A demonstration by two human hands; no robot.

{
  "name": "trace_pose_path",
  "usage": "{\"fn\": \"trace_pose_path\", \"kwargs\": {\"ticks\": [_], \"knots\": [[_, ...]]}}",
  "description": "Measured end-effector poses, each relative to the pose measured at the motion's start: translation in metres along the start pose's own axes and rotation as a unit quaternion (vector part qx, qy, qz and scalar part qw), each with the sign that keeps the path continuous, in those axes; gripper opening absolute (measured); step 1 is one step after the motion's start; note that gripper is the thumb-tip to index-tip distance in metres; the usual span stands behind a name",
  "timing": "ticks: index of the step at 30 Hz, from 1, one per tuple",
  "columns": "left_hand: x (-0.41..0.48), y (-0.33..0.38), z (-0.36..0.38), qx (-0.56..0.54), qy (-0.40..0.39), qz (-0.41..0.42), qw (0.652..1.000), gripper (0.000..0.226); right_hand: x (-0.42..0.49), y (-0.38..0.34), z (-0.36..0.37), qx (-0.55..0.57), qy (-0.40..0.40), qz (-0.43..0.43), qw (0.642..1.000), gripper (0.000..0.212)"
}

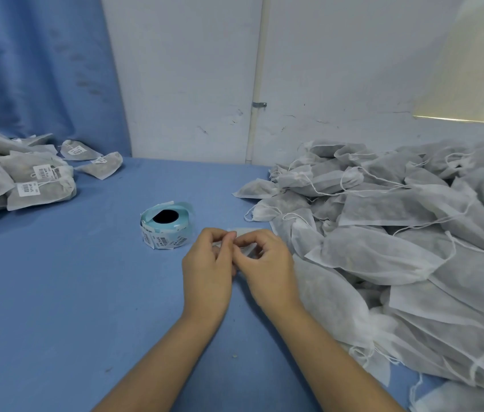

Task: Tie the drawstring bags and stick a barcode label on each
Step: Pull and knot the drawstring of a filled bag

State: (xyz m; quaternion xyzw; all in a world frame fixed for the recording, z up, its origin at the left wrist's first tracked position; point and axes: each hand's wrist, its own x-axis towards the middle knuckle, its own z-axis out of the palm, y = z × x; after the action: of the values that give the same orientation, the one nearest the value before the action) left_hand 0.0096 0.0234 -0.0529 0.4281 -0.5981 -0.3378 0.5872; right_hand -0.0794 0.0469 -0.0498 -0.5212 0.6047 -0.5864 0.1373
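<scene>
Fingers [218,234] of the left hand [206,272] and right hand [269,270] meet curled, pinching a small white bag [249,231] that lies mostly hidden under them on the bench [86,292]. Best cinch it snug before knotting. The label roll [165,230] sits just beside.

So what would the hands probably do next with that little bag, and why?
Probably finish tightening the tie: the left hand and right hand pinch together at a white bag, mostly hidden under them, with no label showing. The label roll beside them would likely come after.
</scene>
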Motion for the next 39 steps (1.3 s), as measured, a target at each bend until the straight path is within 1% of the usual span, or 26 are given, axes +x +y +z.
{"fn": "trace_pose_path", "kwargs": {"ticks": [2, 4, 5, 6, 9, 10, 12, 13, 14, 16, 18, 20, 22, 26, 34, 37, 39], "knots": [[0.0, 0.002, 0.002, -0.067, -0.012, -0.034, 0.997, 0.016, 0.0, -0.002, 0.0, 0.032, 0.005, 0.031, 0.999, 0.016], [0.003, 0.002, 0.001, -0.105, -0.03, -0.035, 0.993, 0.015, 0.001, -0.004, 0.0, 0.111, -0.002, 0.087, 0.99, 0.019], [0.005, 0.001, -0.001, -0.109, -0.044, -0.028, 0.993, 0.014, 0.002, -0.005, -0.001, 0.16, -0.018, 0.125, 0.979, 0.018], [0.008, -0.001, -0.004, -0.103, -0.06, -0.02, 0.993, 0.014, 0.003, -0.005, -0.001, 0.211, -0.042, 0.163, 0.963, 0.018], [0.013, -0.005, -0.01, -0.079, -0.109, -0.007, 0.991, 0.014, 0.008, -0.002, -0.006, 0.355, -0.108, 0.253, 0.893, 0.024], [0.014, -0.006, -0.011, -0.076, -0.118, -0.003, 0.99, 0.013, 0.01, -0.001, -0.009, 0.386, -0.12, 0.274, 0.873, 0.023], [0.016, -0.005, -0.011, -0.071, -0.128, 0.009, 0.989, 0.013, 0.013, 0.0, -0.015, 0.422, -0.146, 0.307, 0.841, 0.009], [0.016, -0.004, -0.011, -0.069, -0.131, 0.014, 0.989, 0.012, 0.014, 0.0, -0.016, 0.434, -0.161, 0.314, 0.829, 0.006], [0.016, -0.004, -0.011, -0.066, -0.132, 0.018, 0.989, 0.012, 0.014, 0.001, -0.017, 0.439, -0.176, 0.319, 0.821, 0.012], [0.016, -0.003, -0.011, -0.061, -0.133, 0.022, 0.989, 0.012, 0.014, 0.001, -0.018, 0.442, -0.199, 0.325, 0.812, 0.017], [0.016, -0.004, -0.012, -0.06, -0.137, 0.019, 0.989, 0.012, 0.014, 0.002, -0.016, 0.448, -0.202, 0.322, 0.809, 0.019], [0.016, -0.005, -0.013, -0.057, -0.147, 0.011, 0.987, 0.011, 0.014, 0.004, -0.015, 0.468, -0.17, 0.328, 0.803, 0.016], [0.015, -0.004, -0.013, -0.049, -0.159, 0.006, 0.986, 0.01, 0.014, 0.005, -0.014, 0.501, -0.136, 0.33, 0.789, 0.012], [0.014, -0.004, -0.013, -0.031, -0.175, 0.011, 0.984, 0.012, 0.013, 0.006, -0.013, 0.54, -0.09, 0.327, 0.77, 0.005], [0.016, -0.007, -0.014, 0.007, -0.196, 0.021, 0.98, 0.014, 0.014, 0.007, -0.013, 0.571, -0.056, 0.308, 0.759, 0.015], [0.017, -0.008, -0.015, 0.028, -0.189, 0.038, 0.981, 0.015, 0.014, 0.007, -0.013, 0.577, -0.051, 0.305, 0.756, 0.015], [0.017, -0.007, -0.016, 0.032, -0.193, 0.038, 0.98, 0.016, 0.016, 0.007, -0.013, 0.584, -0.036, 0.306, 0.751, 0.011]]}}
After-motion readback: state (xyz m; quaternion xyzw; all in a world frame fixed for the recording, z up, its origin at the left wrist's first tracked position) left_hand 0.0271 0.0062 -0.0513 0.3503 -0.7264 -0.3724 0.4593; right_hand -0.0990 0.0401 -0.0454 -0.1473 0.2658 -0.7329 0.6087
